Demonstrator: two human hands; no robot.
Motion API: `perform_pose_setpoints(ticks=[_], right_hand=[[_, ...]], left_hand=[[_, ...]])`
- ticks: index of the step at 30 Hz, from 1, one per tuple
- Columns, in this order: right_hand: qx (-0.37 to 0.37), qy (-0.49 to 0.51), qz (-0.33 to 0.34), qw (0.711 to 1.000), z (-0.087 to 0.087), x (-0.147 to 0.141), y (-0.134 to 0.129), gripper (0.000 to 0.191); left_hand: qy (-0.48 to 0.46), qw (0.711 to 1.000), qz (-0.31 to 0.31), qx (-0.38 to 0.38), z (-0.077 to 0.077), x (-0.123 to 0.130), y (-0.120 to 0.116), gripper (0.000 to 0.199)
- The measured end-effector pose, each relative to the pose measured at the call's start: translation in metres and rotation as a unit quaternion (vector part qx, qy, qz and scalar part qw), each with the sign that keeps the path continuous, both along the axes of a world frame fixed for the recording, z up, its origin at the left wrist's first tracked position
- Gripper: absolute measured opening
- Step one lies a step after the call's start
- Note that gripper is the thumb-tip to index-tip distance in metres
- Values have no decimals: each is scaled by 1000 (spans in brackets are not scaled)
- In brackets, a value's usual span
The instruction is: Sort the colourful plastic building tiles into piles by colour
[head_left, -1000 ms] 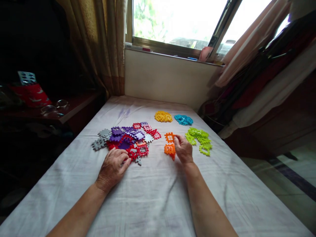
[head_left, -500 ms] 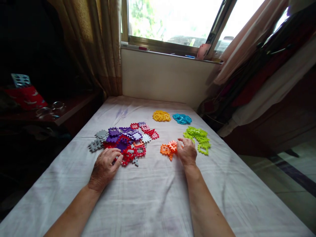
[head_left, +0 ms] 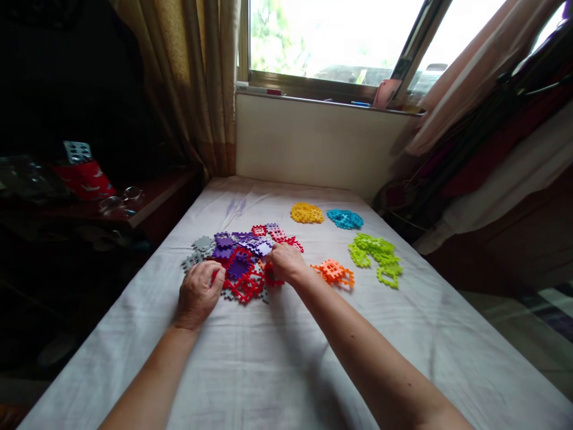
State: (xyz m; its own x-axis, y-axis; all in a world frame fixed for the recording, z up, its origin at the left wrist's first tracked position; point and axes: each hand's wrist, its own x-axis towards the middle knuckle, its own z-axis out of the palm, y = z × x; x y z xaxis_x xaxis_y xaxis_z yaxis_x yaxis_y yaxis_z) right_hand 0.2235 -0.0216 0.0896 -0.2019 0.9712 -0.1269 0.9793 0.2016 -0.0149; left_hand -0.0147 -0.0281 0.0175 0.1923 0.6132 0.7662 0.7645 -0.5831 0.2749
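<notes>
The right hand (head_left: pixel 286 261) reaches over the right side of a loose, sideways-spread heap of notched red, purple and grey plastic tiles (head_left: pixel 239 266); the left hand (head_left: pixel 200 292) curls at the heap's near-left edge; whether either hand's fingers are apart or clamped, I cannot tell. Lattice-cut orange plastic tiles (head_left: pixel 333 270) lie right of the heap; creased white cloth (head_left: pixel 250 370) lies beneath.
</notes>
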Motion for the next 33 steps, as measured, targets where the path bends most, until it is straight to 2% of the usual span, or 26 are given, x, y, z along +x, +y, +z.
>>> perform_pose_setpoints(ticks=[3,6,13,21,27,33], right_hand=[[-36,-39,21,998,8,6,0,29],[-37,-51,18,998,12,10,-5,27],[-16,-36,-4,999,14,7,-10,29],[-63,-36,8,997,17,2,-10,23],[-43,-30,14,999,10,4,-9,22],[21,59,-14,998,-4,9,-20,15]], left_hand=[[-33,999,26,-2,-4,-11,10,23],[-58,997,37,-25,-6,-17,16,23],[-87,993,46,-71,-7,-17,16,25],[-128,983,56,-123,-9,-19,20,28],[-125,982,56,-134,-11,-18,20,25],[-118,982,50,-141,-9,-18,19,25]])
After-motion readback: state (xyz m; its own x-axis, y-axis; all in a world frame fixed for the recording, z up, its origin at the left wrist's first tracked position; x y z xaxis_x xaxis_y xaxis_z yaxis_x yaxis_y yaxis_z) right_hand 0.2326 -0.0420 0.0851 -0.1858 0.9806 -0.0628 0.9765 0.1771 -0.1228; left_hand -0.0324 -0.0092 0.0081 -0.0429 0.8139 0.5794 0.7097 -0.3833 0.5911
